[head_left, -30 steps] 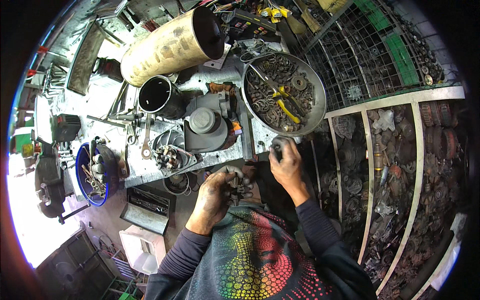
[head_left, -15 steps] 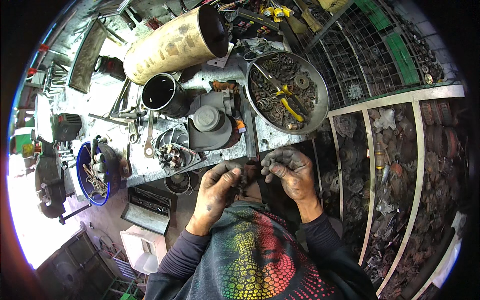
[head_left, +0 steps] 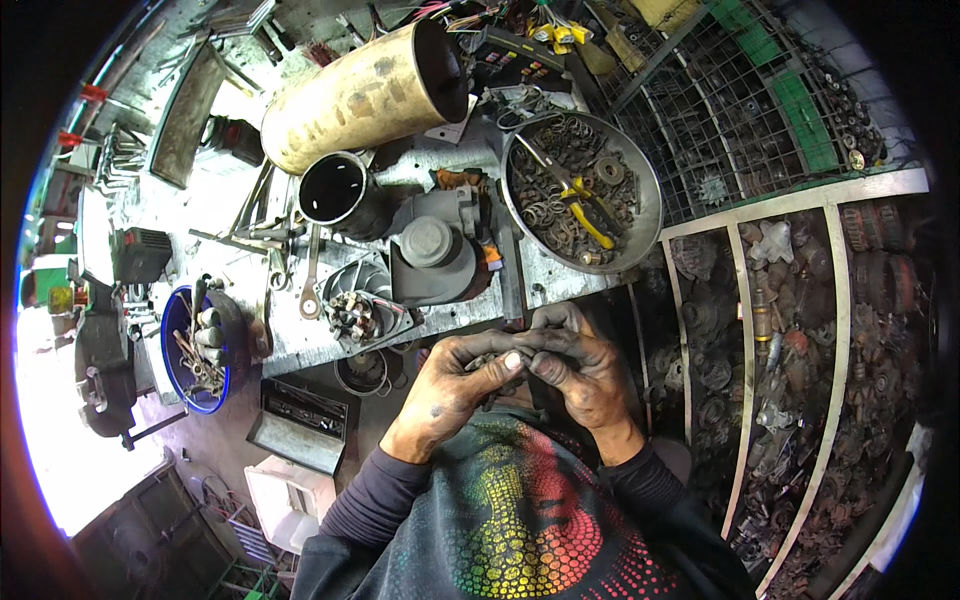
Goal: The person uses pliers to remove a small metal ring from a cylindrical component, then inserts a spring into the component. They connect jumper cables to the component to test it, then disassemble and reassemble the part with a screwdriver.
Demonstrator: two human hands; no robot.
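Note:
My left hand [head_left: 462,380] and my right hand [head_left: 583,368], both blackened with grease, meet in front of my chest, short of the bench edge. Their thumbs and fingers are pinched together around a small dark part, mostly hidden by the fingers, so its kind does not show. Just past my hands, a grey metal housing with a round raised cap [head_left: 430,255] lies on the bench. Beside it sits a metal bracket piece [head_left: 372,310] with a cluster of small parts on it. To the right stands a round metal pan [head_left: 650,190] of small hardware, with yellow-handled pliers [head_left: 590,218] lying across it.
A large tan cylinder [head_left: 350,100] and a black open cylinder [head_left: 345,215] occupy the bench's back. A blue-rimmed bucket of tools [head_left: 167,345] and a vise [head_left: 105,360] are at left. Shelves packed with used parts, with a pale frame [head_left: 840,330], line the right. An open toolbox [head_left: 290,440] sits below.
My hands, apart before, have come together, the right one moving left, and now touch at the fingertips. The view has shifted slightly, so the bench things sit a little further right.

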